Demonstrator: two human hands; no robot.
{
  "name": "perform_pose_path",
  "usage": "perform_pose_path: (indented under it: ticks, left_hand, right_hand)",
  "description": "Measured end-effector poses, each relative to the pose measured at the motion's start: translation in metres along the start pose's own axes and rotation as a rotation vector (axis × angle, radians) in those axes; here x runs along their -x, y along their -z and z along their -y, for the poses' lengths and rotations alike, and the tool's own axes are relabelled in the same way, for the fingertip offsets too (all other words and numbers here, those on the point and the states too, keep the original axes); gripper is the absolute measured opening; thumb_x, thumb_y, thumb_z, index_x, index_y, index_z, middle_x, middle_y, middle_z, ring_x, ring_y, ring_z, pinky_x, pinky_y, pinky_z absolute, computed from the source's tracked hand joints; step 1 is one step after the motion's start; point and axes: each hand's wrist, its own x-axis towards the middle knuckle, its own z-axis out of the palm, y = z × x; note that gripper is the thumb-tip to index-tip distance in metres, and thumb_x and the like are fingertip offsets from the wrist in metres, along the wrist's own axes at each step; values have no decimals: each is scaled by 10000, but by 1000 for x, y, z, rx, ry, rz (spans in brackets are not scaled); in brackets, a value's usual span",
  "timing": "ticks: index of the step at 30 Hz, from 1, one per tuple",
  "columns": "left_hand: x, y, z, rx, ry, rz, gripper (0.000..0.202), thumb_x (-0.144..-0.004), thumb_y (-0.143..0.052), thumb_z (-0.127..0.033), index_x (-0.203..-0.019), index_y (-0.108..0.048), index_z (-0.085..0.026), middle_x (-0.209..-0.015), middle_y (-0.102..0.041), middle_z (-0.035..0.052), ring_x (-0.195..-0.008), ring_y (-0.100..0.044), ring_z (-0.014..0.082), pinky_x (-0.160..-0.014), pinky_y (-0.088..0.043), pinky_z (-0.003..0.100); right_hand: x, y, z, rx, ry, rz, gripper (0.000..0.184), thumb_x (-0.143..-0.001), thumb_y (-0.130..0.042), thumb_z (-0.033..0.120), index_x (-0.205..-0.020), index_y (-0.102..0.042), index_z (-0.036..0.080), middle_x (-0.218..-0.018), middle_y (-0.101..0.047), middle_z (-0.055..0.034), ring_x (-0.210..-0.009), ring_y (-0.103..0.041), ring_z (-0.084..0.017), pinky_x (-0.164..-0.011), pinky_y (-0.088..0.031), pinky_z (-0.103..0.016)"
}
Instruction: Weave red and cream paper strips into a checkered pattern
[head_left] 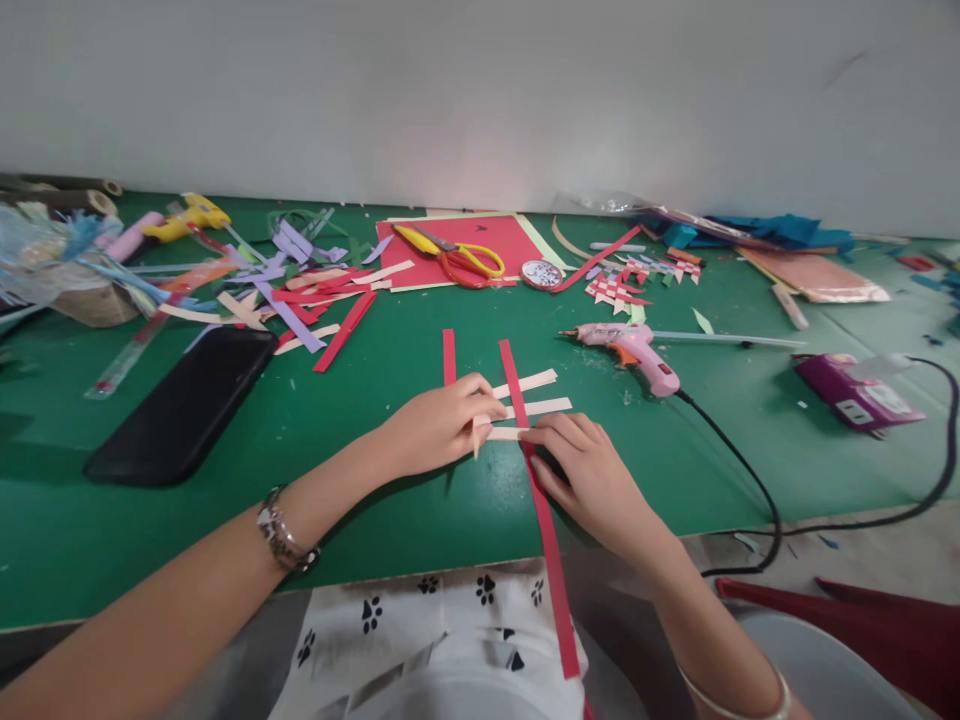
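My left hand (439, 425) lies on the green counter (360, 530) with its fingers (486, 406) curled closed on the lowest cream strip (507, 433), one end of which projects below the thumb. My right hand (596, 478) sits just beside it. Its fingertips (549, 433) touch the same strip where it meets the long red strip (551, 545), but I cannot tell whether they pinch the paper or only press on it. The long red strip runs from the counter centre toward me and overhangs the near edge. Two more cream strips (544, 393) cross it just beyond my hands, and a short red strip (448, 357) stands parallel to it on the left. A pink glue gun (634, 350) lies near on the right, its black cable trailing off the edge. Well apart at the rear lie the scissors (459, 256) on a red sheet (517, 240). A black phone (184, 405) lies to the left, near a heap of loose strips (300, 295).
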Motion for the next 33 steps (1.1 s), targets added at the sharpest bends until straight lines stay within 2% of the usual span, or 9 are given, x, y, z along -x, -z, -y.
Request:
perform_pose_path:
  ticks: [3,7,10,15,18,22,27,33]
  left_hand:
    - [0,2,1,20,-18,12,268,-834,-403,-199,-1071,-524,-166,-1004,-520,65,-823,-547,153,-694,-422,238]
    - [-4,3,1,-62,2,62,336,-839,-442,-230,-1172,-440,-189,-944,-523,36,-706,-539,130,-581,-399,211]
    - [-7,2,-1,-157,-9,63,389,-851,-432,-215,-1236,-383,-188,-961,-524,42,-727,-550,137,-581,-398,213]
    - [-8,0,-5,-296,-40,95,270,-859,-404,-193,-1101,-522,-168,-1028,-522,64,-750,-572,152,-606,-418,240]
    - [-8,-2,-7,-333,-52,74,283,-859,-395,-184,-1115,-513,-158,-1023,-528,71,-730,-570,152,-606,-426,249]
    - [-7,-4,-7,-310,-80,23,317,-858,-370,-173,-1164,-452,-168,-1014,-527,67,-691,-557,135,-584,-426,238]
    - [-6,-6,-6,-314,-79,31,270,-860,-362,-181,-1075,-524,-158,-1041,-514,83,-701,-562,145,-614,-441,258]
    - [-4,1,-1,-194,-58,22,274,-853,-392,-202,-1078,-549,-184,-1070,-502,63,-740,-566,136,-639,-439,242]
  right_hand:
    - [0,-1,-1,-4,-5,9,166,-837,-460,148,-963,-567,163,-938,-608,-56,-869,-489,-199,-740,-404,-336]
    - [0,-2,-1,-1,2,3,171,-836,-458,154,-970,-563,167,-939,-602,-59,-866,-489,-202,-743,-406,-340]
    - [0,-2,-1,10,5,-4,167,-840,-448,159,-961,-561,167,-937,-602,-63,-864,-489,-202,-737,-408,-341]
    - [0,-2,-1,7,14,-14,172,-847,-423,165,-962,-552,172,-935,-602,-65,-855,-495,-196,-735,-409,-335]
    - [0,-2,-1,17,12,-40,226,-847,-414,162,-1048,-515,153,-987,-597,-82,-871,-495,-203,-743,-411,-344]
    - [1,-3,-1,35,10,-44,311,-847,-401,165,-1151,-459,137,-1019,-585,-99,-893,-497,-209,-739,-418,-346]
    - [1,-3,-1,71,-12,-19,366,-847,-385,176,-1209,-432,137,-1045,-568,-104,-904,-485,-219,-742,-424,-360]
    - [1,-5,-2,101,-5,34,346,-862,-372,185,-1184,-487,125,-967,-559,-102,-868,-463,-217,-740,-421,-358]
